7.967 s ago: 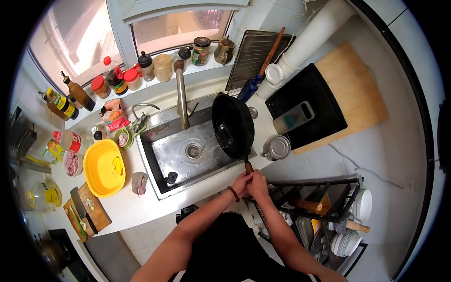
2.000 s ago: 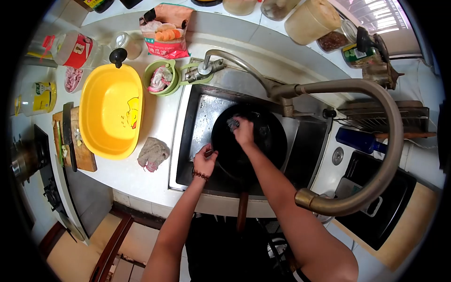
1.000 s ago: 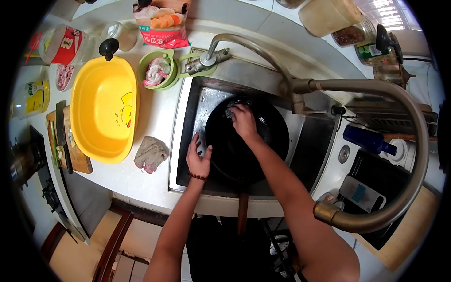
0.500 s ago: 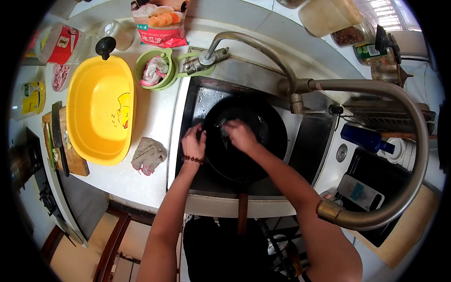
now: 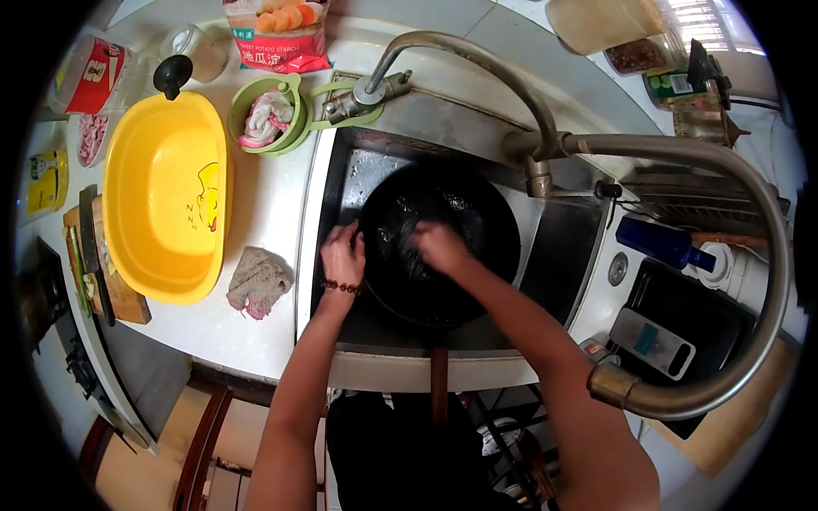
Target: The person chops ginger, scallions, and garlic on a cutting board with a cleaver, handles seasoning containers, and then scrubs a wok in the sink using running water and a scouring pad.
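Note:
A black wok [image 5: 443, 298] sits in the metal sink, wet and shiny inside, its wooden handle [image 5: 439, 387] sticking out over the front edge toward me. My left hand [image 5: 342, 254], with a beaded bracelet on its wrist, grips the wok's left rim. Down inside the wok is my right hand [image 5: 440, 249], slightly smeared by motion, with its fingers curled toward the bottom. Whatever those fingers hold is too dark and blurred to make out. Above the wok's far side arches the metal faucet [image 5: 464, 43].
Left of the sink are a yellow basin [image 5: 158, 200], a grey rag [image 5: 260, 279], a green strainer [image 5: 298, 128] holding a cloth, and a knife [image 5: 94, 251] on a cutting board [image 5: 128, 302]. A thick curved pipe [image 5: 767, 247] and a blue bottle [image 5: 660, 243] are at right.
My right hand has shifted slightly right and down inside the wok. My left hand stays at the rim. The whole view has shifted slightly.

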The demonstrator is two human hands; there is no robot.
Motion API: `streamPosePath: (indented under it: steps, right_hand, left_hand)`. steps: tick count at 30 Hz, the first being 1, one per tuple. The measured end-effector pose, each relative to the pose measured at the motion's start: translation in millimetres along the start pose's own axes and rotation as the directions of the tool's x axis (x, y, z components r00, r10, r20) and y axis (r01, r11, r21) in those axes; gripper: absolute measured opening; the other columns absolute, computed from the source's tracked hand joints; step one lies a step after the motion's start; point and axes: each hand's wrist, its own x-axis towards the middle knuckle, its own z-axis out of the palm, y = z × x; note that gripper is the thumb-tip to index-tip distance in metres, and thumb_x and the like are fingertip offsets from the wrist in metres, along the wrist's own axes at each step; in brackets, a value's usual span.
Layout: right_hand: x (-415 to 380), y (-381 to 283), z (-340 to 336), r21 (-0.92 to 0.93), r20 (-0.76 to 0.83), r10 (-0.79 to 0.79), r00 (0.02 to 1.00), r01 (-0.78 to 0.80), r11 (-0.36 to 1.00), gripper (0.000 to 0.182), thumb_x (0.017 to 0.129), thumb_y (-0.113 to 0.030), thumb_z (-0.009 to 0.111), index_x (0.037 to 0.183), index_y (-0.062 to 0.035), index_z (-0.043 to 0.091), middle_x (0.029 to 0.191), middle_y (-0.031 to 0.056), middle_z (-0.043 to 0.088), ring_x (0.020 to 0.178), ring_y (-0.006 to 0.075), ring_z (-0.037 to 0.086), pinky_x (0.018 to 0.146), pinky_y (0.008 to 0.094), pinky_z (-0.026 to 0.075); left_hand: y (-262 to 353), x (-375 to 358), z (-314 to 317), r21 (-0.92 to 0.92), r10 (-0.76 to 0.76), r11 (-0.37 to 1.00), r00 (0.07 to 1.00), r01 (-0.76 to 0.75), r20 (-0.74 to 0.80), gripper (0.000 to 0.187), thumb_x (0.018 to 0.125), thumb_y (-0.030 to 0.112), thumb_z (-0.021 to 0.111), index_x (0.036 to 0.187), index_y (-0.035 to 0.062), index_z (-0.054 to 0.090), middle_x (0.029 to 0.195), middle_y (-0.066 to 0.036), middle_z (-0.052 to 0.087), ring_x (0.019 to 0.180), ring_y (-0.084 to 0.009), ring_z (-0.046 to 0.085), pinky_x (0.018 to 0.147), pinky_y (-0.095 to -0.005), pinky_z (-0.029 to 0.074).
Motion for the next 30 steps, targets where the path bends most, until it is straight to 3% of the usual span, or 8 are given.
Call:
streamPosePath:
  steps: [1,7,10,14,19,25,28,30]
  right_hand:
    - [12,22,-19,-0.002,0.081,0.288,0.954,-0.288,0.958,0.020,0.075,-0.003,0.071,0.094,-0.0091,0.073,0.103,0.0159,0.070,0.093,0.0347,0.070,0.084,0.0443,0.059]
    - [-18,28,-34,0.054,-0.004,0.327,0.945,-0.326,0.944,0.020,0.076,-0.001,0.069,0.094,-0.0040,0.074,0.107,0.0187,0.068,0.095,0.0392,0.068,0.086,0.0461,0.057]
    - [-47,29,-29,0.032,0.028,0.301,0.953,-0.301,0.953,0.022,0.076,-0.001,0.069,0.096,-0.0046,0.075,0.105,0.0186,0.068,0.095,0.0400,0.067,0.086,0.0467,0.057]
    - [-87,28,-25,0.061,-0.015,0.282,0.959,-0.281,0.958,0.013,0.074,0.000,0.066,0.086,-0.0022,0.072,0.102,0.0218,0.067,0.092,0.0417,0.068,0.083,0.0487,0.058]
    - [-105,33,-33,0.119,0.002,0.256,0.967,-0.254,0.960,0.022,0.073,-0.002,0.067,0.094,-0.0023,0.074,0.100,0.0228,0.068,0.093,0.0426,0.067,0.084,0.0491,0.057]
    - [-96,32,15,0.132,-0.048,0.194,0.980,-0.187,0.974,0.027,0.073,0.000,0.069,0.099,-0.0036,0.075,0.098,0.0224,0.069,0.089,0.0428,0.068,0.081,0.0479,0.057]
    - [-87,18,19,0.234,-0.158,0.165,0.974,-0.126,0.964,0.027,0.074,0.001,0.069,0.099,-0.0056,0.075,0.100,0.0205,0.070,0.090,0.0423,0.069,0.081,0.0476,0.057]
    - [-72,-4,-13,0.161,0.158,0.351,0.923,-0.375,0.913,0.031,0.076,0.000,0.070,0.106,-0.0078,0.075,0.106,0.0191,0.070,0.095,0.0414,0.068,0.086,0.0464,0.057]
  left_hand:
    - [1,-3,-4,0.007,-0.042,0.999,0.997,0.041,0.068,0.027,0.090,0.005,0.067,0.116,-0.0011,0.069,0.103,-0.020,0.068,0.092,-0.0370,0.067,0.083,-0.0413,0.055]
    - [89,-57,-34,0.262,0.008,0.964,0.986,-0.051,0.164,0.052,0.097,0.034,0.064,0.135,0.0007,0.056,0.135,-0.023,0.056,0.123,-0.0422,0.053,0.101,-0.0496,0.044]
    - [167,-127,-54,0.302,-0.032,0.945,0.883,-0.126,0.468,0.101,0.076,0.069,0.072,0.143,-0.0024,0.047,0.155,-0.028,0.031,0.146,-0.0488,0.023,0.113,-0.0652,0.024]
    - [201,-178,-48,0.448,-0.084,0.849,0.765,-0.280,0.638,0.107,0.072,0.055,0.079,0.151,-0.0043,0.036,0.162,-0.030,0.017,0.152,-0.0493,0.008,0.115,-0.0726,0.009]
    - [181,-178,-53,0.476,-0.175,0.874,0.851,-0.098,0.495,0.080,0.083,0.014,0.060,0.153,-0.0083,0.029,0.163,-0.030,0.018,0.153,-0.0448,0.013,0.119,-0.0678,0.005]
    - [116,-155,-91,0.510,0.015,0.830,0.923,-0.226,0.385,0.043,0.078,0.028,0.077,0.114,0.0062,0.069,0.118,-0.014,0.064,0.124,-0.0343,0.052,0.121,-0.0588,0.020]
    - [80,-135,-104,0.509,0.054,0.826,0.933,-0.243,0.357,0.042,0.075,0.022,0.078,0.113,0.0059,0.070,0.107,-0.014,0.063,0.108,-0.0335,0.057,0.102,-0.0486,0.043]
    - [67,-120,-123,0.444,0.114,0.858,0.938,-0.259,0.327,0.043,0.074,0.014,0.079,0.114,0.0013,0.067,0.103,-0.016,0.062,0.100,-0.0351,0.059,0.089,-0.0448,0.050]
